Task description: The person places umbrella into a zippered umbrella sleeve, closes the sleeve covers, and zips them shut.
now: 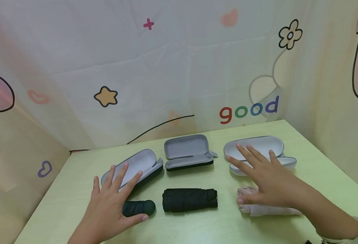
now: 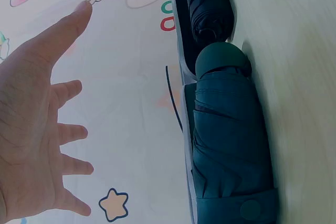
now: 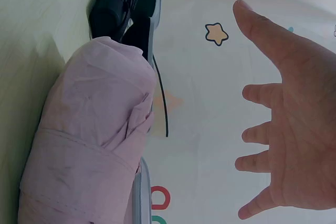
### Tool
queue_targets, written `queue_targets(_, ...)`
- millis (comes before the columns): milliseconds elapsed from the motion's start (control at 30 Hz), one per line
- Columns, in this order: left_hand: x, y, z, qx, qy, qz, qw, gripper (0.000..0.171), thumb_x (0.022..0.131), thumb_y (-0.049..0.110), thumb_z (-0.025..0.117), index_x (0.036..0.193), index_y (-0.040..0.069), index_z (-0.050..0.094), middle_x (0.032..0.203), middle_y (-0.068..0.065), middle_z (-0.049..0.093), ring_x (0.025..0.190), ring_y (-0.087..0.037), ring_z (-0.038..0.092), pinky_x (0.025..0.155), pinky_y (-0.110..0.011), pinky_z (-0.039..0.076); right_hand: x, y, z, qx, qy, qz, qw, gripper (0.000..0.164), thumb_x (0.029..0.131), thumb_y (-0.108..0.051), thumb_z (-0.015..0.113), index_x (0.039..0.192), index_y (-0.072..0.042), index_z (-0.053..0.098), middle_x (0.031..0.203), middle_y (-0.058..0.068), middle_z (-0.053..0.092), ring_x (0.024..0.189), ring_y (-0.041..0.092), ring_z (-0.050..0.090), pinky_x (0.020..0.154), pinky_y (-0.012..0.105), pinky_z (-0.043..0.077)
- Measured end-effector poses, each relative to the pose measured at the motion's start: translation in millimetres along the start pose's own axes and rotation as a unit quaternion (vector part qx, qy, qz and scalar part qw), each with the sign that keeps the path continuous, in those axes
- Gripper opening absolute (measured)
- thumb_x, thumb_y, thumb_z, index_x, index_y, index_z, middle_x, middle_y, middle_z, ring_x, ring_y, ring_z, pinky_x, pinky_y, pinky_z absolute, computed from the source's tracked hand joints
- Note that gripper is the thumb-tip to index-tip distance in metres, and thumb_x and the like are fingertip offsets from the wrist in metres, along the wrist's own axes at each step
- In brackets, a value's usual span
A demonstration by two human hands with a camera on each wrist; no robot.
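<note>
My left hand (image 1: 110, 206) is spread with straight fingers above a folded dark green umbrella (image 1: 139, 208), holding nothing. In the left wrist view that umbrella (image 2: 231, 140) shows its rounded handle end and a buttoned strap. My right hand (image 1: 273, 183) hovers, fingers spread, over a folded pale pink umbrella (image 1: 270, 210) and partly hides it. The right wrist view shows the pink umbrella (image 3: 89, 135) up close, apart from the palm. Between the hands lies a folded black umbrella (image 1: 189, 200).
Behind the umbrellas stand three opened cases: a left case (image 1: 139, 166) partly behind my left fingers, a middle case (image 1: 187, 146) with a black base, and a white right case (image 1: 265, 145) partly behind my right fingers. A printed cloth (image 1: 172, 67) hangs behind the table (image 1: 197, 230).
</note>
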State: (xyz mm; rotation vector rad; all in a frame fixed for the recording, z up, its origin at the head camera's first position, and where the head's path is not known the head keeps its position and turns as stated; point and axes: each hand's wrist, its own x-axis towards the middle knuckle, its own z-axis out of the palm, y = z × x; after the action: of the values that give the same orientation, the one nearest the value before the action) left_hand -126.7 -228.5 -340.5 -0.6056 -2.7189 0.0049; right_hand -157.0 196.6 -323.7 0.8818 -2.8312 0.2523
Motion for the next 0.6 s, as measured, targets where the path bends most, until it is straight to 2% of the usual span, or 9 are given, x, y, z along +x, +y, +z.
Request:
queue_targets(333,2.5,-6.1,3.2,-0.011,-0.001,-0.002,0.9999,0.099,0.07,0.08,0.062,0.153,0.033,0.031,0.159,-0.012,0.022,0.141,-0.046,0.02,0.096,-0.079,0.018,1.7,-4.6,-2.8,0.007,-0.004,-0.006,1.0,0.101,0.073,-0.085,0.049,0.155,-0.031,0.026,0.162,0.01,0.013,0.147,0.037,0.011,0.1,0.078,0.013)
queue_targets(600,1.3,-17.9,6.9,-0.05,0.013,0.0,0.9987,0.095,0.073,0.073,0.067,0.152,0.029,0.035,0.156,-0.012,0.028,0.14,-0.046,0.025,0.095,-0.078,0.021,6.5,-12.4,-0.4,0.011,-0.006,-0.03,0.999,0.102,0.073,-0.084,0.049,0.156,-0.031,0.023,0.162,0.009,0.015,0.146,0.037,0.015,0.103,0.073,0.016)
